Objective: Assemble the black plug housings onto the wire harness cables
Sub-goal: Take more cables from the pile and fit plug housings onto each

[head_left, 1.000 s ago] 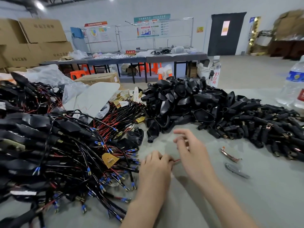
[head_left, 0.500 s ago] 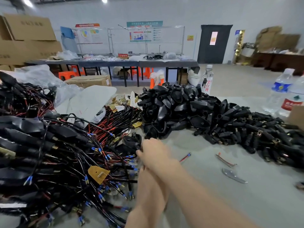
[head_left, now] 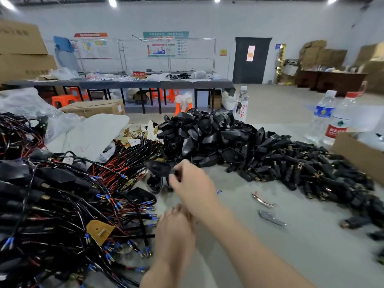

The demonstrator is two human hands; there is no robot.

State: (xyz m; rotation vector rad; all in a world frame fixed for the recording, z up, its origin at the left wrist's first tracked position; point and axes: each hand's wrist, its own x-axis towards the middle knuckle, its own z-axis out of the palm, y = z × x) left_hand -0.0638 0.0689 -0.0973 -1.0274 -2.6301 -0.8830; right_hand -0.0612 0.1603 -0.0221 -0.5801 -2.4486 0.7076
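- Head view, the step in hand: the right grip (head_left: 193, 189) reaches across to the left and pinches one black plug housing (head_left: 159, 167) at the near edge of the heap of housings (head_left: 207, 138). I judge this to be the picking of a fresh shell.
- The left grip (head_left: 176, 231) sits nearer the body, partly under the right forearm, with its fingers curled. Whether it holds a wire I cannot tell (the forearm hides the fingertips).
- Next move, as I judge it: bring the housing to a free cable end from the wire harness cables (head_left: 62, 204) on the left and line the terminal up with the shell's opening. The leads are tangled, so neighbours may drag along.
- The surface: a grey worktop (head_left: 301, 256). A second heap of small cylindrical black parts (head_left: 291, 163) lies to the right. A copper-coloured clip (head_left: 262, 201) and a grey metal piece (head_left: 270, 218) lie near each other in the middle. Two water bottles (head_left: 323, 115) stand at the far right, with a cardboard box (head_left: 361, 156) nearer the person.
- The room: a workshop hall with a long table (head_left: 124, 83), orange stools (head_left: 62, 99) beneath it, posters on the pale wall, a dark door (head_left: 251, 59) and stacked cartons (head_left: 20, 48).
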